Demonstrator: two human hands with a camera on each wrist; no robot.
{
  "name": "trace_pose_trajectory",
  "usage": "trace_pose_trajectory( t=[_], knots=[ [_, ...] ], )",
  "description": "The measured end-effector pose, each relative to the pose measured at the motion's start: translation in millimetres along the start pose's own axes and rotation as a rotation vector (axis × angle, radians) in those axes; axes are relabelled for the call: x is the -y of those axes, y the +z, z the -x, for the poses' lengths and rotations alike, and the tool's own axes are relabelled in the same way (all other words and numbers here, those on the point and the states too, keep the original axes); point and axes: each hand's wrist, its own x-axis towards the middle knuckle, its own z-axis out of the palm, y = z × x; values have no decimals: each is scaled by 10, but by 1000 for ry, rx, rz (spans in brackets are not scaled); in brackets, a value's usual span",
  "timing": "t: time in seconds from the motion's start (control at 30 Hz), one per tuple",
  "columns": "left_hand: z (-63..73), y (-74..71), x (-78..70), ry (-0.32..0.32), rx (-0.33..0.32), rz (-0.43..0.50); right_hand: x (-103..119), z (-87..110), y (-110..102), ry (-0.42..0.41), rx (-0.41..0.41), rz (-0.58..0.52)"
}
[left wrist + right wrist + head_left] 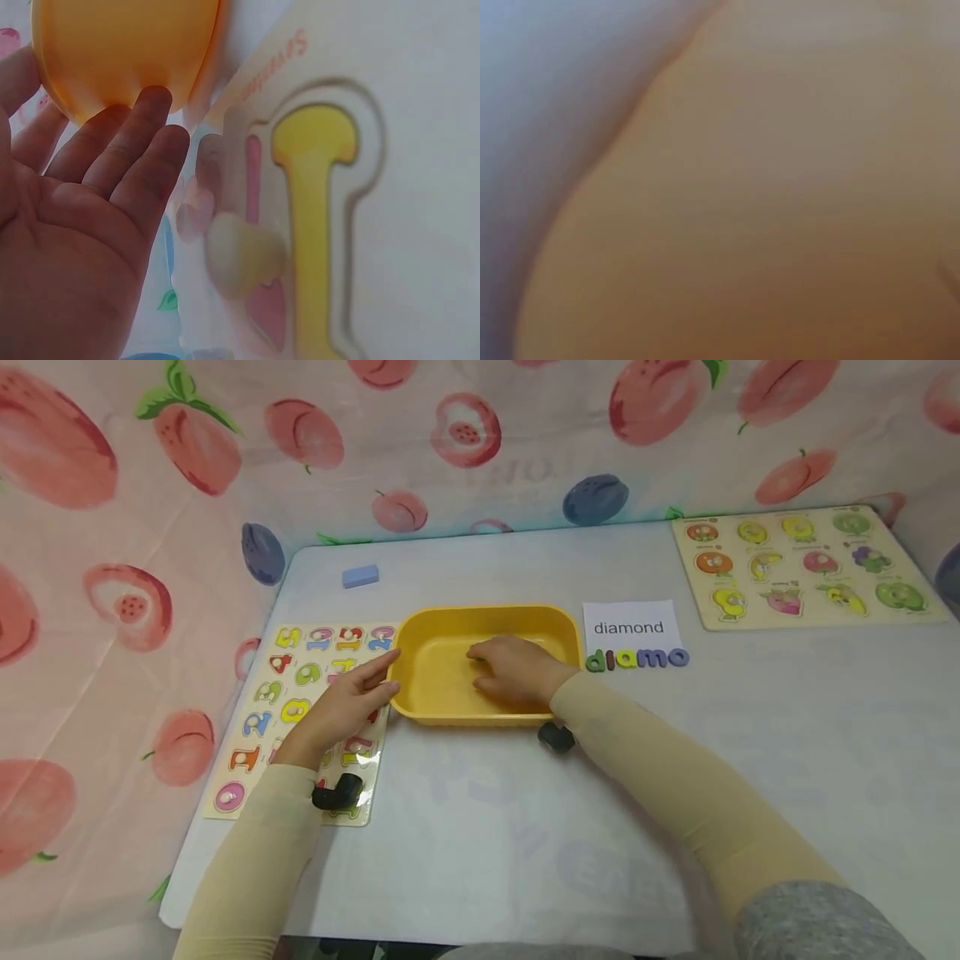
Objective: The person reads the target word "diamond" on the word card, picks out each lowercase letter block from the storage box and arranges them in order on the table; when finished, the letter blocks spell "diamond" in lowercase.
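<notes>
A yellow tray stands mid-table in the head view. My left hand touches its left end with extended fingers; the left wrist view shows those fingertips against the tray wall. Inside the tray is my right hand, fingers bent downward. A tiny greenish spot shows by its fingertips, but whether they pinch anything is hidden. The right wrist view is blurred and mostly filled by the yellow tray. Right of the tray lies a white card printed "diamond", with coloured letters spelling "diamo" along its lower edge.
A number puzzle board lies under my left forearm, left of the tray. At the back left sits a small blue block. A fruit puzzle board occupies the back right corner. Fruit-patterned cloth hangs behind the table.
</notes>
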Motion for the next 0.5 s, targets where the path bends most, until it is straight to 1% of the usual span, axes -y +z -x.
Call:
trace_pose_trajectory(
  t=[0.17, 0.5],
  knots=[
    [-1, 11, -3, -7, -3, 8, -3, -9, 2, -11, 3, 35],
    [-8, 10, -4, -17, -7, -13, -6, 33, 4, -25, -41, -2]
  ],
)
